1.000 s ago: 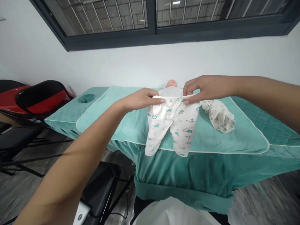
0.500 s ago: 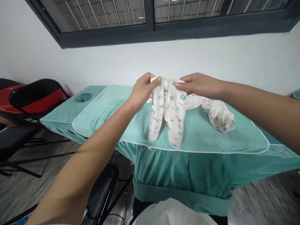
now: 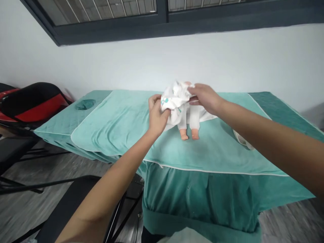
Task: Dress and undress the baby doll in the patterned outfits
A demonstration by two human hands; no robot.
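Small white baby pants (image 3: 174,101) with a green print are bunched up between my hands. My left hand (image 3: 158,114) pinches their left side with thumb and fingers. On the other side my right hand (image 3: 204,98) grips the cloth, its fingers partly hidden and a little blurred. Behind and below the pants lies a baby doll (image 3: 194,123) in white clothing, its two bare feet pointing toward me. The pants and my hands cover most of the doll's upper body.
A green padded table cover (image 3: 121,128) with pale piping lies under the doll. A crumpled cloth (image 3: 243,140) is partly hidden by my right forearm. Black and red chairs (image 3: 37,104) stand at left, and a dark-framed window (image 3: 108,35) is above the wall.
The pants hung stretched out by the waistband; now they are gathered up and moved lower, to the left. The doll's legs have come into sight. My view has tilted slightly down.
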